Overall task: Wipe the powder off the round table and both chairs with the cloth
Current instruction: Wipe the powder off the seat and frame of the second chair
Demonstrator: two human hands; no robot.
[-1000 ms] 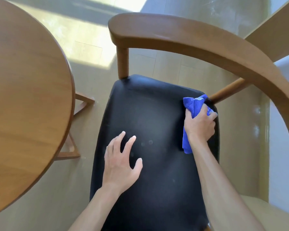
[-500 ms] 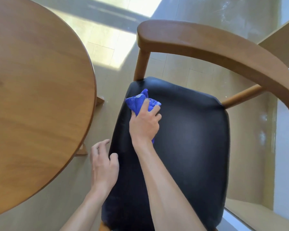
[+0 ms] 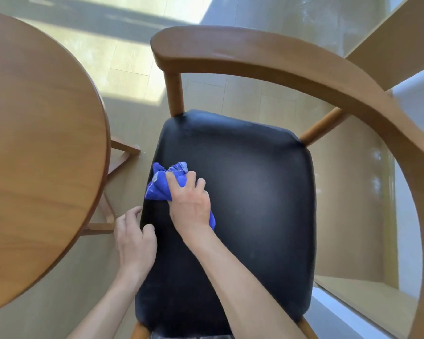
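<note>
A wooden armchair with a black padded seat (image 3: 250,192) fills the middle of the view. My right hand (image 3: 190,203) grips a bunched blue cloth (image 3: 160,185) and presses it on the seat near its left edge. White powder streaks show on the cloth's folds. My left hand (image 3: 135,238) holds the seat's left edge, thumb on top and fingers curled over the side. The round wooden table (image 3: 34,148) stands to the left. A second chair is not in view.
The chair's curved wooden armrest and back rail (image 3: 291,62) arcs over the far and right sides of the seat. The table's wooden base struts (image 3: 119,152) sit on the floor between table and chair. A pale ledge (image 3: 367,299) runs at lower right.
My right hand has swept the cloth from the seat's far right corner across to the far left, then toward me along the left edge. My left hand moved from the seat top to its left edge.
</note>
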